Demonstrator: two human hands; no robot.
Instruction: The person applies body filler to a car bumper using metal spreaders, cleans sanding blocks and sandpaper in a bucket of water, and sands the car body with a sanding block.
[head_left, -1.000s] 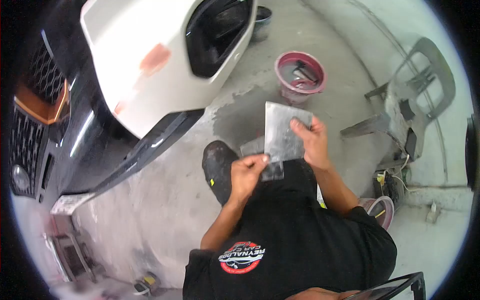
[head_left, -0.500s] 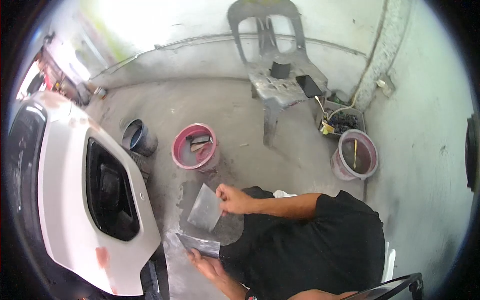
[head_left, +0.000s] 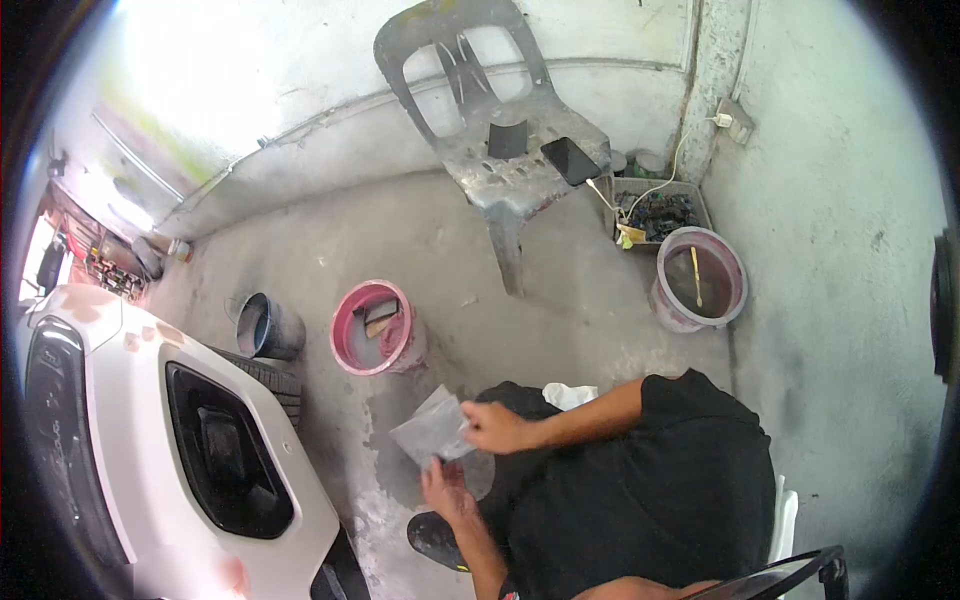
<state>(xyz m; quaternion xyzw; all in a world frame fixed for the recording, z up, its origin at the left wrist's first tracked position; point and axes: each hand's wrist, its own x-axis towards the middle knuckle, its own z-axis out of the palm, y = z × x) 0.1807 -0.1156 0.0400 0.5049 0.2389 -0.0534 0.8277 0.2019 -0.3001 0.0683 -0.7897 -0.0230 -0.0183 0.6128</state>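
A thin grey sheet (head_left: 432,428) is held over the floor in front of my knees. My right hand (head_left: 492,426) pinches its right edge, fingers closed. Below it, my left hand (head_left: 449,489) grips the lower edge near the palm. The sheet looks creased or layered; whether a second piece lies behind it I cannot tell. Just beyond it stands a pink bucket (head_left: 345,330) with water, a cloth and small blocks inside.
A white car bumper (head_left: 140,400) fills the left side. Past the pink bucket are a dark bucket (head_left: 270,328) and a grey plastic chair (head_left: 480,165) bearing a phone (head_left: 570,161). At right stand another bucket (head_left: 737,312) and a crate (head_left: 709,205) by the wall.
My two hands have come together, and the separate pieces they held are now together. Earlier, the view swung toward the chair and wall.
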